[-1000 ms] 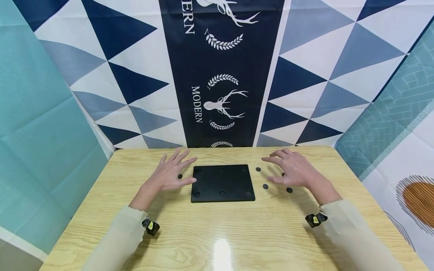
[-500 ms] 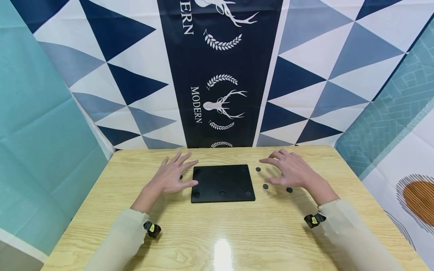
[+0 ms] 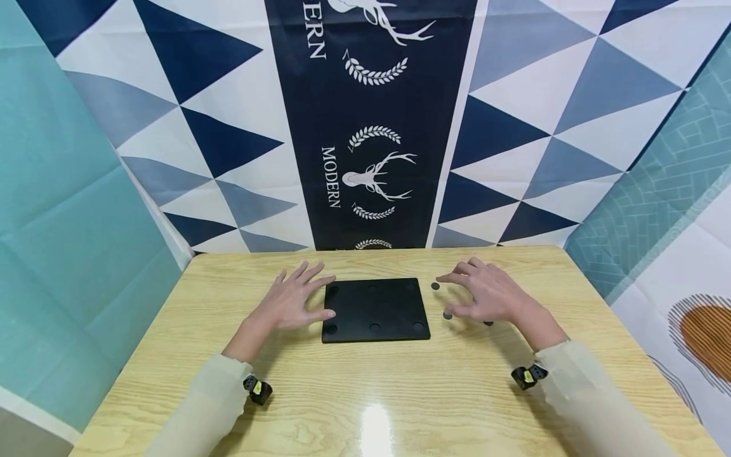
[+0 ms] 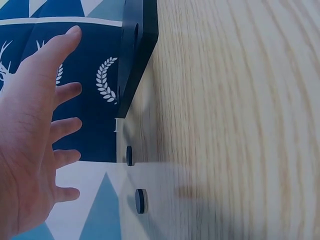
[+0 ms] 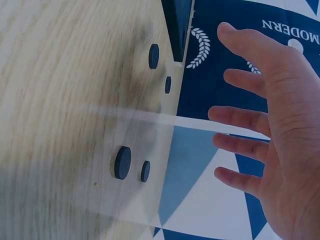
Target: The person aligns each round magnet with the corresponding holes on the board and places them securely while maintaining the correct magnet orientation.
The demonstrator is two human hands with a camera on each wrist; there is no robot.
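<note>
A flat black rectangular board (image 3: 375,309) with shallow round recesses lies on the table. My left hand (image 3: 290,303) hovers at its left edge, fingers spread and holding nothing, with the thumb overlapping the board in the head view. Under that hand, the left wrist view shows two small black discs (image 4: 140,201) on the wood. My right hand (image 3: 487,294) is held over the table right of the board, fingers loosely bent and nothing between them. Several black discs (image 5: 123,162) lie beneath it; in the head view one disc (image 3: 435,286) sits by the index fingertip and another disc (image 3: 447,315) by the thumb.
The wooden table (image 3: 320,393) reaches back to a patterned cloth (image 3: 377,127) with triangles and deer heads. Teal sheeting (image 3: 74,209) hangs at the left. Each sleeve cuff carries a small black wrist camera, on the left (image 3: 258,390) and on the right (image 3: 528,376).
Both hands have drifted slightly toward the board and nearer the body. The right hand now hides one disc that showed earlier, and the left hand covers its disc in the head view.
</note>
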